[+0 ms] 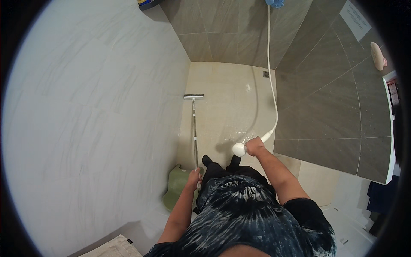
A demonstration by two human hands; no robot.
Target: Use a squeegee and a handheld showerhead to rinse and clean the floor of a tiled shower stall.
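Note:
My left hand (pixel 195 177) is wrapped round the long metal handle of a floor squeegee (pixel 195 132). Its white and dark head (pixel 193 97) rests on the beige floor, close to the left wall. In my right hand (pixel 255 146) is a white shower head (pixel 239 149), held by its handle above the floor. Its white hose (pixel 272 90) runs from the handle up along the far right corner. Water glistens on the floor just beyond the shower head.
A green plastic stool or basin (pixel 173 188) stands left of my legs. At the far right corner is a floor drain (pixel 266 74). Grey tiled walls (pixel 325 107) close in on the right. A pink brush-like thing (pixel 378 56) hangs on that wall, and a blue item (pixel 276 3) hangs at the top.

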